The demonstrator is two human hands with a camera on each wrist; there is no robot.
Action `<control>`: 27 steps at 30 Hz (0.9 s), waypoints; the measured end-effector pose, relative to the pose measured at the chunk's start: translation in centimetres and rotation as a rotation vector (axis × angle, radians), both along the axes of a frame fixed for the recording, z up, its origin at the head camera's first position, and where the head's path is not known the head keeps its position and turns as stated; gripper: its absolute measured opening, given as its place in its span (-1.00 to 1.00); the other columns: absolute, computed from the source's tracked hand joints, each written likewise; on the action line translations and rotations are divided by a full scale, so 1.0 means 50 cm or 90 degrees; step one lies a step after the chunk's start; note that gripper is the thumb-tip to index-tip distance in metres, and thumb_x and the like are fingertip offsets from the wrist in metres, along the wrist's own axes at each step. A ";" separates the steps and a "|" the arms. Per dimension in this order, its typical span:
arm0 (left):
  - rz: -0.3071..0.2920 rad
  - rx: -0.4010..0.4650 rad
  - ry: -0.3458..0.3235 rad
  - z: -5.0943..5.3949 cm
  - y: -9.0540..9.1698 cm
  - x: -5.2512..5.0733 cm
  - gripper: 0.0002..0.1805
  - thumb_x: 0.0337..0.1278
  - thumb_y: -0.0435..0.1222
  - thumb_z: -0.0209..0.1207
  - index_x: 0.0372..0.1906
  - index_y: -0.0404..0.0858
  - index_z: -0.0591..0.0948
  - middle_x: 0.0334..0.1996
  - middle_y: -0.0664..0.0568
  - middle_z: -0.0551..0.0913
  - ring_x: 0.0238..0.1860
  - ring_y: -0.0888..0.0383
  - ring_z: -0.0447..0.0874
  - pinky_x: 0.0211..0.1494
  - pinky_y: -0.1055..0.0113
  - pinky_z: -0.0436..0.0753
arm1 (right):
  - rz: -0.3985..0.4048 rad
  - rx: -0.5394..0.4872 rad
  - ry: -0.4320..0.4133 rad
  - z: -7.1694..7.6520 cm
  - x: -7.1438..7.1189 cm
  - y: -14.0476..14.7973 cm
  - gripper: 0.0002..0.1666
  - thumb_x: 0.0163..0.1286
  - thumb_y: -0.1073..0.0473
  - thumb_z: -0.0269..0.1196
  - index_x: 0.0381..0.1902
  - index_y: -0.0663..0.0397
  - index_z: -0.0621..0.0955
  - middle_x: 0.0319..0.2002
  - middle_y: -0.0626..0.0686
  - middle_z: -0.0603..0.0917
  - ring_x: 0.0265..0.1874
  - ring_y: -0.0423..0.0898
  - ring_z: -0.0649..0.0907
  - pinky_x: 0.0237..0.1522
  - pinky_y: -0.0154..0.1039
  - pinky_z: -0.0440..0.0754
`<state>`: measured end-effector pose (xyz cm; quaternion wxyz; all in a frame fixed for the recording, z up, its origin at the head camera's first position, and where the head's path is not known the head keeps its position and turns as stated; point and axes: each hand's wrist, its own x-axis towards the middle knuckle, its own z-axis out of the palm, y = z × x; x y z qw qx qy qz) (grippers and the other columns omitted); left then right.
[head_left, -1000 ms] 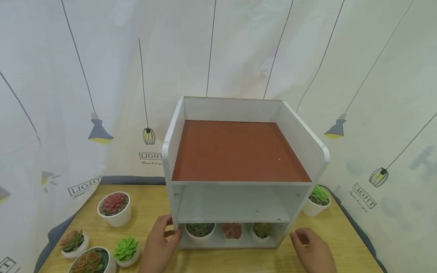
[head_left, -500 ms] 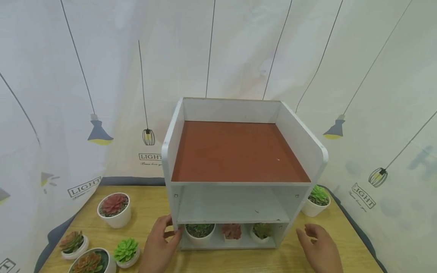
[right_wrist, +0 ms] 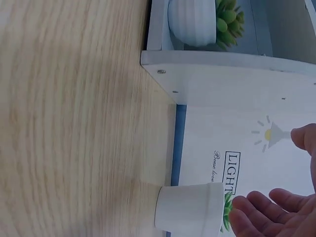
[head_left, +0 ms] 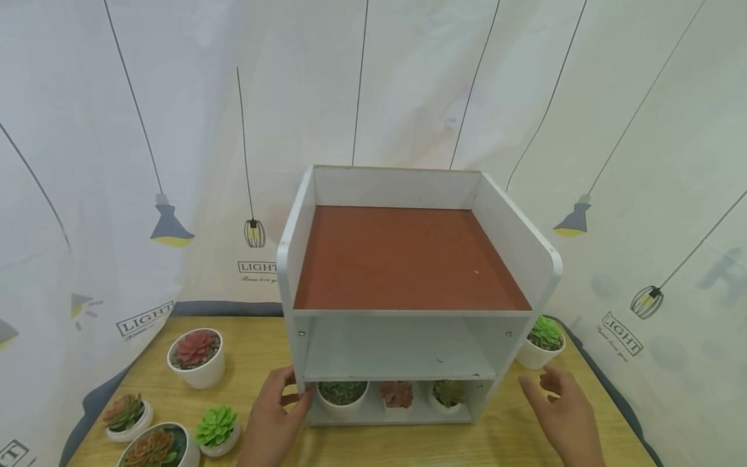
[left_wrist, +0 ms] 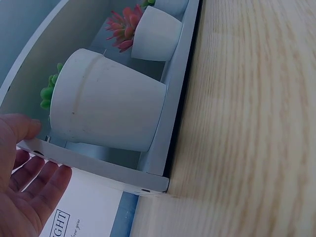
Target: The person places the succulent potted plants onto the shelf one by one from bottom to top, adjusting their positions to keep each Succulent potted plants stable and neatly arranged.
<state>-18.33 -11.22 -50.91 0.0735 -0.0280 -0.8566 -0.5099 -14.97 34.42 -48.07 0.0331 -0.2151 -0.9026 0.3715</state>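
Observation:
A white shelf unit [head_left: 516, 237] with a reddish-brown top board stands on the wooden table. My left hand [head_left: 270, 415] pinches the lower front edge of its left side panel, thumb inside and fingers outside, as the left wrist view shows. In the lowest compartment sit a wide white pot [left_wrist: 106, 101] with a green plant, a white pot [left_wrist: 157, 35] with a pink-red succulent, and a ribbed pot [right_wrist: 192, 22] with a green one. My right hand [head_left: 565, 415] hovers right of the unit, fingers loosely bent, holding nothing. Nearest it is a white-potted green succulent [head_left: 541, 350].
Several potted succulents stand on the table's left: a red one [head_left: 196, 358], a bright green one [head_left: 216, 429], a reddish-green one [head_left: 125, 418] and an orange-green one [head_left: 156, 447]. A printed cloth backdrop [head_left: 408, 84] hangs behind the table [head_left: 251, 337].
My right hand has moved right, away from the shelf unit's lower right side, and its fingers have spread a little. The left hand and the unit stay put.

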 end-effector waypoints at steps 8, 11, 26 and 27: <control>-0.001 0.004 0.007 -0.001 -0.001 0.001 -0.47 0.31 -0.41 0.34 0.33 -0.06 0.53 0.14 0.03 0.56 0.17 0.03 0.61 0.07 0.40 0.79 | 0.013 -0.022 0.006 0.003 -0.020 0.024 0.39 0.39 -0.55 0.13 0.61 0.44 -0.09 0.45 0.52 0.26 0.41 0.44 0.41 0.42 0.30 0.52; -0.002 0.006 0.011 -0.001 -0.001 0.002 -0.48 0.32 -0.41 0.33 0.33 -0.07 0.53 0.14 0.03 0.56 0.17 0.03 0.61 0.07 0.40 0.79 | 0.017 -0.030 0.003 0.001 -0.028 0.036 0.45 0.37 -0.56 0.15 0.63 0.41 -0.18 0.48 0.55 0.20 0.42 0.47 0.38 0.42 0.32 0.50; -0.004 0.008 0.030 -0.007 -0.003 0.000 -0.49 0.32 -0.42 0.33 0.31 -0.08 0.54 0.12 0.04 0.57 0.14 0.05 0.62 0.04 0.43 0.79 | 0.012 -0.033 -0.018 -0.022 -0.066 0.087 0.61 0.30 -0.59 0.20 0.59 0.28 -0.52 0.56 0.61 -0.10 0.46 0.55 0.25 0.39 0.42 0.46; -0.005 0.009 0.030 -0.007 -0.003 0.000 -0.49 0.32 -0.42 0.33 0.31 -0.08 0.53 0.12 0.04 0.57 0.14 0.06 0.62 0.04 0.43 0.79 | 0.011 -0.035 -0.019 -0.024 -0.067 0.090 0.62 0.30 -0.59 0.20 0.59 0.28 -0.53 0.56 0.62 -0.12 0.47 0.55 0.25 0.39 0.43 0.45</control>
